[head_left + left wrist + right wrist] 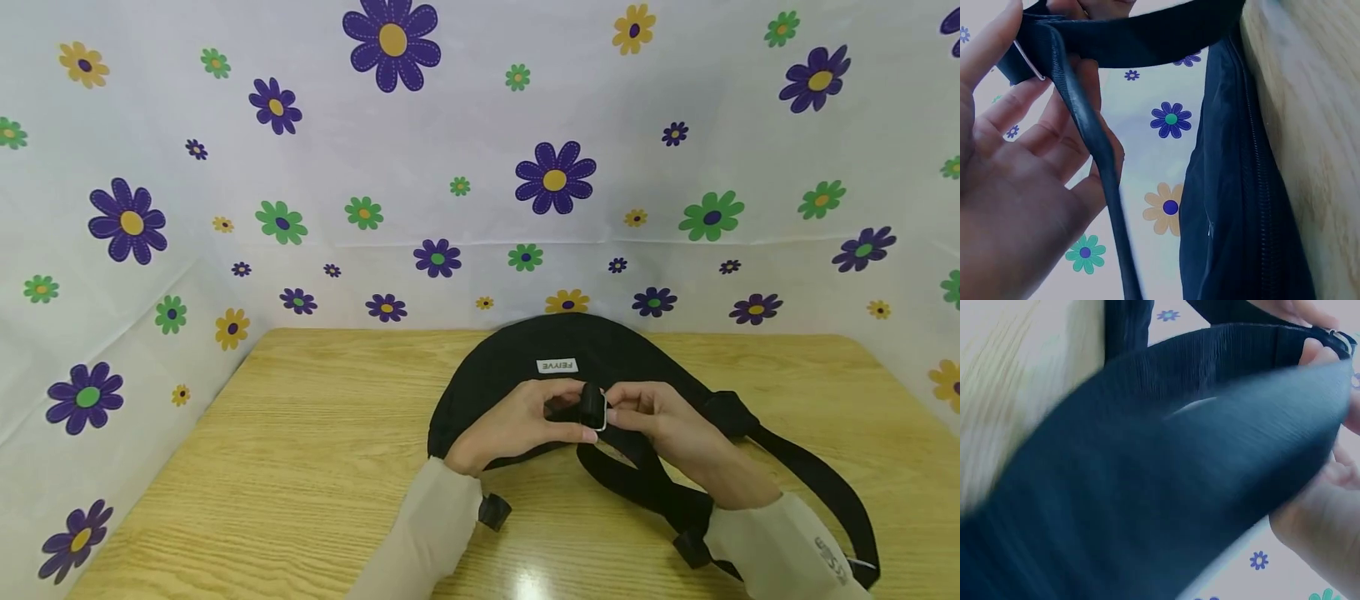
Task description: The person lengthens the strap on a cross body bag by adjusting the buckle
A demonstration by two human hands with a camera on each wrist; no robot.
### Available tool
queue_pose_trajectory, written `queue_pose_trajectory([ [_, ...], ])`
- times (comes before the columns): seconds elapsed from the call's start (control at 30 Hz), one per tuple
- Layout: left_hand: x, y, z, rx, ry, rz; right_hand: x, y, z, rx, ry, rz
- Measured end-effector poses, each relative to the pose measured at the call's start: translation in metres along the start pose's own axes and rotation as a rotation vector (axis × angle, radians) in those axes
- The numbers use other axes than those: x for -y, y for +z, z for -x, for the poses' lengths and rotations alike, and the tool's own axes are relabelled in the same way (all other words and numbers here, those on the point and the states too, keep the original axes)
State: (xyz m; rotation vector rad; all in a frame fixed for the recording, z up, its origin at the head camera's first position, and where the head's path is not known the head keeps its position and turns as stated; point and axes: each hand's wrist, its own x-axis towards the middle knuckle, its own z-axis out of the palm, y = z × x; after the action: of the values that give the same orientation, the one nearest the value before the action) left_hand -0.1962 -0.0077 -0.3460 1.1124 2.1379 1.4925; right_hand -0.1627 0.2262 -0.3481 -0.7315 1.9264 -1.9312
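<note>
A black waist bag [495, 367] with a white label [557, 365] lies on the table behind both hands. My left hand [510, 427] holds a metal buckle [604, 414] with black webbing through it, thumb below and fingers above. From the other side my right hand [678, 429] pinches the strap [651, 475] close to that buckle. In the left wrist view, the left hand [1035, 144] has its fingertips at the metal edge, and one strap length [1107, 162] hangs past the palm. A broad strap [1147, 481] hides much of the right wrist view.
The strap's long loop [825, 471] runs from the bag's right end along the table's right side. A black strap end [495, 511] lies beside the left sleeve. Flower-printed cloth [465, 125] hangs behind the wooden table [300, 433].
</note>
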Motion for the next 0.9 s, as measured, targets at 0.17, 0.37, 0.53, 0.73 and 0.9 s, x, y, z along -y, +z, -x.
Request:
queue_pose_trajectory([
  [0.17,0.002,-0.001,0.000,0.020,0.024,-0.028,-0.002,-0.007,0.002,0.054,0.068,0.033],
  [0.37,0.004,-0.012,0.004,-0.030,0.023,-0.079,-0.009,-0.022,0.003,0.185,0.105,0.062],
  [0.53,0.003,-0.020,0.007,-0.065,0.012,-0.087,-0.012,-0.031,0.006,0.228,0.086,0.074],
  [0.73,0.002,-0.019,0.007,-0.064,0.013,-0.058,-0.014,-0.032,0.006,0.248,0.044,0.084],
  [0.9,0.002,-0.017,0.007,-0.052,0.015,-0.042,-0.015,-0.026,0.005,0.203,0.033,0.101],
])
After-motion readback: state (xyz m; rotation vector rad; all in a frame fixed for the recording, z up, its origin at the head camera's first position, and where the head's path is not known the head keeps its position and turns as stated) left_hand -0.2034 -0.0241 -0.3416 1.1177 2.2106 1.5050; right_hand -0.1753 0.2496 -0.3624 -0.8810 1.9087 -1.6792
